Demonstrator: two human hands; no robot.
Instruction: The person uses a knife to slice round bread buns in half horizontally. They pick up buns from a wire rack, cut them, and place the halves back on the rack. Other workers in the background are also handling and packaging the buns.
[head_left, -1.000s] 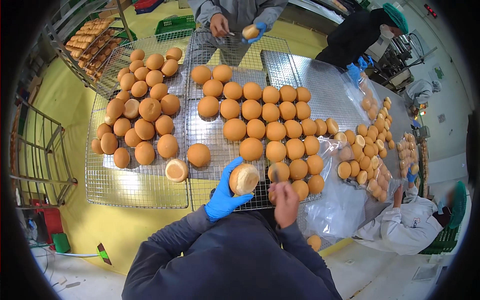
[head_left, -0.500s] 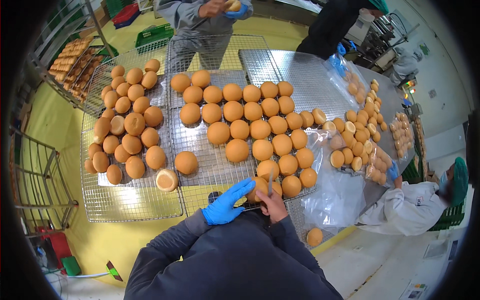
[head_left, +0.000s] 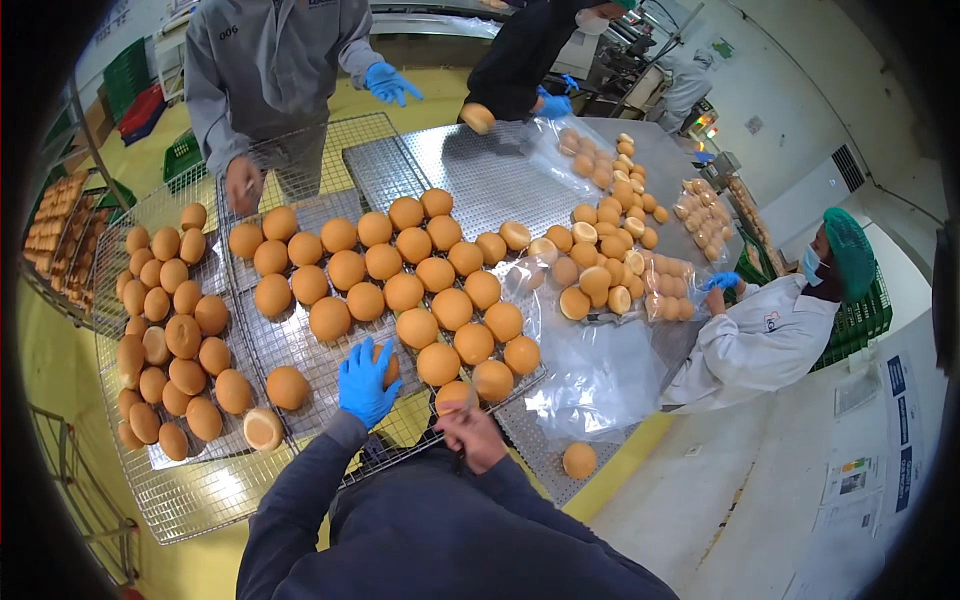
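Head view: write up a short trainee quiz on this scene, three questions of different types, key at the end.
1. What does the gloved left hand partly cover?
2. True or false: the right hand is bare.
3. Which colour is the head cover of the co-worker at the right edge of the table? a) white, b) green, c) red

Key: 1. A bun; 2. True; 3. b

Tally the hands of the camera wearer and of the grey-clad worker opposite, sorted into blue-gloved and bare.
Blue-gloved: 2 (wearer's left hand, grey-clad worker's left hand)
Bare: 2 (wearer's right hand, grey-clad worker's right hand)
Total: 4 hands
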